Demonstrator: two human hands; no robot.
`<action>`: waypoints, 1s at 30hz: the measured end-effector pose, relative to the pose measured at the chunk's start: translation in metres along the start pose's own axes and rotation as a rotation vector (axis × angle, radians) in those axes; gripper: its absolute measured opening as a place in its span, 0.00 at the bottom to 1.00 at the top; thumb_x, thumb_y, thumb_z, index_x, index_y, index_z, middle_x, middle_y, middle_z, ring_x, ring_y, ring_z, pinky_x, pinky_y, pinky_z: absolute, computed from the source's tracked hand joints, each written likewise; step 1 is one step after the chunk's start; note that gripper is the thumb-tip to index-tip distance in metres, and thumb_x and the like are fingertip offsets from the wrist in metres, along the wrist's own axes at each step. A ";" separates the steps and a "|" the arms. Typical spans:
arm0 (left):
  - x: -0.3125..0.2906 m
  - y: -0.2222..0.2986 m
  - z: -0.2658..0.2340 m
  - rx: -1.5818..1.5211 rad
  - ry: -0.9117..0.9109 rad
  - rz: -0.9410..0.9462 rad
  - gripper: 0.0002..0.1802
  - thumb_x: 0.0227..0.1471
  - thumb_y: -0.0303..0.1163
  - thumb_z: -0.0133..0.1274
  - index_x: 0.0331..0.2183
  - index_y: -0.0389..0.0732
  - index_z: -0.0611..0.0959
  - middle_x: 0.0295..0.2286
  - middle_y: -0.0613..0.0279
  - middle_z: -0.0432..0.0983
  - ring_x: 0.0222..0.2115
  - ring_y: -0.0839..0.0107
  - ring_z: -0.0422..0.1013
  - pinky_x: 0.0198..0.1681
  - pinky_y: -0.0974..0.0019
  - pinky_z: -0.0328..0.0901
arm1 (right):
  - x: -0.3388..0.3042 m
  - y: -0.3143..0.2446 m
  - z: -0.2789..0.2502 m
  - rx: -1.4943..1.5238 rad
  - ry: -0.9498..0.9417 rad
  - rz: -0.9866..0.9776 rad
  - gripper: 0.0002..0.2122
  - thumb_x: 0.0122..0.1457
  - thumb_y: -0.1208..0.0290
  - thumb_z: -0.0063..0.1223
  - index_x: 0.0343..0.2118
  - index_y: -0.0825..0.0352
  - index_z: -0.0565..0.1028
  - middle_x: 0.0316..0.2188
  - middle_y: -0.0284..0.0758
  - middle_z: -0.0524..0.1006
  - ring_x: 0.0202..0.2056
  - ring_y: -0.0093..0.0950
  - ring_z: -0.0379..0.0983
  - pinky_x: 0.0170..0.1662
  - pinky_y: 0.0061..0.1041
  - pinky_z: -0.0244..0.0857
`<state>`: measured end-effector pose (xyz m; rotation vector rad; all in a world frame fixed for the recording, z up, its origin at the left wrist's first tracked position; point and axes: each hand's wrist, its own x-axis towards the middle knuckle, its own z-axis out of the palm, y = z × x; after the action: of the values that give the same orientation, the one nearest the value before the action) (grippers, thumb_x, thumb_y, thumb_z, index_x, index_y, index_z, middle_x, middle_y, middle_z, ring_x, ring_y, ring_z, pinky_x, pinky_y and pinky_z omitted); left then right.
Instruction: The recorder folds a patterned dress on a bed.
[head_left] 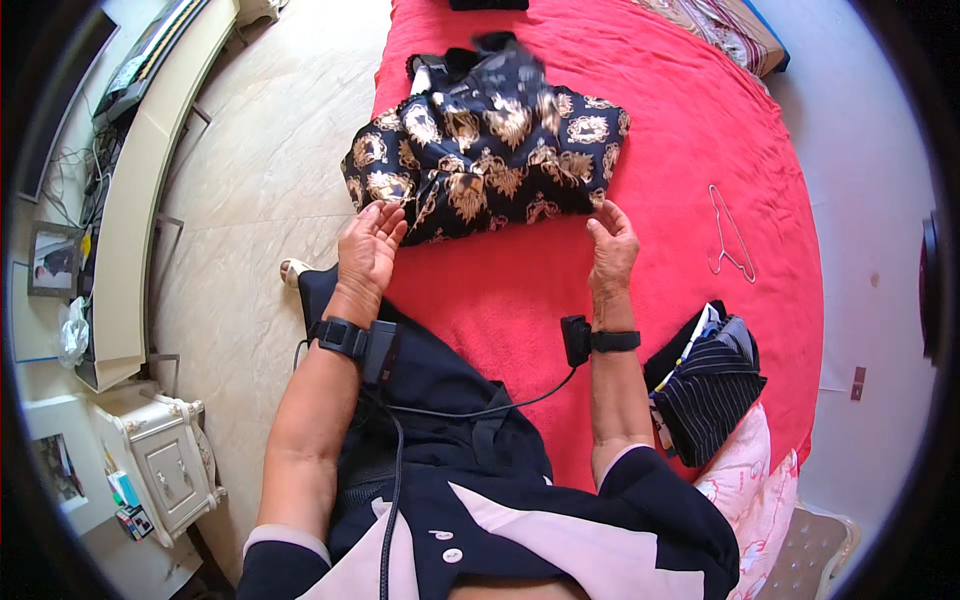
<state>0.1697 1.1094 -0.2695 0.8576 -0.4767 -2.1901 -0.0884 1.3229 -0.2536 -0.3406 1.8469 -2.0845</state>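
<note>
A shiny black garment [470, 165] with a gold medallion print lies bunched across the red bedspread in front of me. Its far part, a darker black fabric, is smeared by motion. At the near left corner, my left hand [372, 250], palm partly turned up, has its fingertips closed on the edge. My right hand [613, 248] pinches the near right corner between thumb and fingers. Between the two hands the near edge runs roughly straight. Whether the garment is a shirt or a dress cannot be made out.
The red bedspread [520, 310] covers the bed. On its right lie a thin wire hanger [730, 238] and a pile of folded dark striped clothes [708, 390], beside pink patterned cloth [745, 475]. A long cream cabinet [140, 200] and a small white cabinet [170, 465] stand left.
</note>
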 end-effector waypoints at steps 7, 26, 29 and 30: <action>0.022 -0.023 0.040 0.764 0.014 0.340 0.25 0.54 0.40 0.53 0.46 0.30 0.72 0.39 0.60 0.72 0.39 0.75 0.67 0.44 0.73 0.62 | 0.039 -0.005 0.032 -0.779 -0.044 -0.479 0.28 0.48 0.66 0.62 0.50 0.73 0.66 0.42 0.44 0.73 0.47 0.41 0.67 0.52 0.32 0.58; -0.049 0.006 0.039 1.184 -0.442 -0.247 0.31 0.45 0.44 0.59 0.42 0.26 0.76 0.37 0.57 0.75 0.38 0.73 0.69 0.45 0.69 0.63 | -0.087 -0.020 -0.026 -0.505 -0.482 0.329 0.17 0.50 0.71 0.59 0.42 0.74 0.73 0.35 0.33 0.77 0.35 0.20 0.71 0.41 0.20 0.64; -0.036 -0.016 0.035 0.980 -0.341 -0.228 0.27 0.47 0.43 0.58 0.40 0.28 0.78 0.35 0.60 0.76 0.33 0.75 0.71 0.39 0.72 0.65 | -0.072 -0.024 -0.024 -0.473 -0.379 0.195 0.19 0.51 0.71 0.58 0.45 0.75 0.71 0.37 0.34 0.77 0.36 0.20 0.71 0.41 0.21 0.65; -0.037 -0.020 0.037 0.975 -0.332 -0.219 0.27 0.47 0.43 0.58 0.40 0.28 0.78 0.35 0.60 0.76 0.33 0.75 0.71 0.39 0.72 0.65 | -0.069 -0.032 -0.014 -0.464 -0.332 0.195 0.21 0.52 0.70 0.58 0.47 0.76 0.69 0.39 0.35 0.76 0.37 0.21 0.71 0.43 0.21 0.64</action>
<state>0.1530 1.1526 -0.2390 1.0453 -1.7726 -2.2666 -0.0336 1.3669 -0.2208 -0.5546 2.0387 -1.3619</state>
